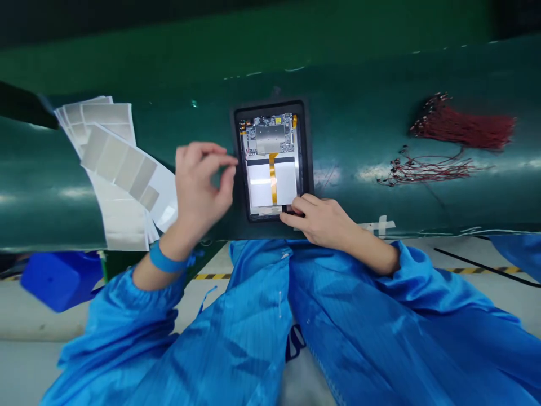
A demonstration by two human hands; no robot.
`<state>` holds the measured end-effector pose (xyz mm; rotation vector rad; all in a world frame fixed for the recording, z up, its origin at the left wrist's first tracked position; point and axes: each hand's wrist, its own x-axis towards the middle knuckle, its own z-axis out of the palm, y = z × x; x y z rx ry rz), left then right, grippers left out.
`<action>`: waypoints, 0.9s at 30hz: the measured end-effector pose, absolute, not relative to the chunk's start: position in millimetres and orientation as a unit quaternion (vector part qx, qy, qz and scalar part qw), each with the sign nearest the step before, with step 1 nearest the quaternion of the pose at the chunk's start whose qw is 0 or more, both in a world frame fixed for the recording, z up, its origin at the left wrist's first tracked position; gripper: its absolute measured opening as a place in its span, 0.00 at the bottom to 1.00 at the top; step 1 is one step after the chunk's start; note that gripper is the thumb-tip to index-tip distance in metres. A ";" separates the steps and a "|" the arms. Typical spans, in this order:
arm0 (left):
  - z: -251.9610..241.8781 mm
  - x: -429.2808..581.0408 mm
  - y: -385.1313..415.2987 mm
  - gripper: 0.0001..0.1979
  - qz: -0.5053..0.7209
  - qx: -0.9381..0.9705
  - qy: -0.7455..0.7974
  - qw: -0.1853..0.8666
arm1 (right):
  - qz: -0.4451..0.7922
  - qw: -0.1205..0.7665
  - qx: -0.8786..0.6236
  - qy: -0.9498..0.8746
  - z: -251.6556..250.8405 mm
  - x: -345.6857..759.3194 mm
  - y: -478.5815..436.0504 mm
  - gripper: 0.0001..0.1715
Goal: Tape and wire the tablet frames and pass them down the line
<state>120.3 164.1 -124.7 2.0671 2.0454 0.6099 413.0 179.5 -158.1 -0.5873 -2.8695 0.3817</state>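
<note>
An opened tablet (262, 183) lies with its insides bare: a circuit board (270, 138) at the top, silvery white battery packs (260, 189) below, and an orange ribbon cable (273, 180) down the middle. It sits in a black foam tray (308, 169). My left hand (203, 183) hovers at the tray's left edge, thumb and forefinger curved with a gap between them, nothing visible in it. At the tablet's lower right corner, my right hand (319, 220) has its fingers bent together; whatever lies under the fingertips is hidden.
Sheets of grey stickers (122, 163) overlap on the left of the green bench mat (350, 124). To the right lie a thick bundle of red wires (469, 127) and a smaller bunch (431, 171). White tape (382, 225) marks the front edge. A blue bin (63, 279) stands below left.
</note>
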 end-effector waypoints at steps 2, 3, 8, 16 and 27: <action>-119.3 113.1 204.3 0.16 0.148 0.666 0.724 0.102 | 0.136 0.106 -0.199 -0.965 -162.3 413.1 178.8 0.20; -118.4 110.6 222.5 0.17 0.125 0.660 0.732 0.112 | 0.140 0.111 -0.200 -0.963 -164.0 413.3 178.7 0.20; -122.5 113.4 268.2 0.21 0.052 0.665 0.734 0.123 | 0.159 0.144 -0.200 -0.956 -169.0 413.9 178.5 0.18; -116.8 124.2 267.4 0.23 -0.025 0.694 0.716 0.068 | 0.199 0.141 -0.199 -0.949 -169.3 412.7 180.8 0.18; -107.7 98.6 297.1 0.18 -0.122 0.815 0.563 0.052 | 0.220 0.157 -0.201 -0.942 -171.8 414.5 182.1 0.17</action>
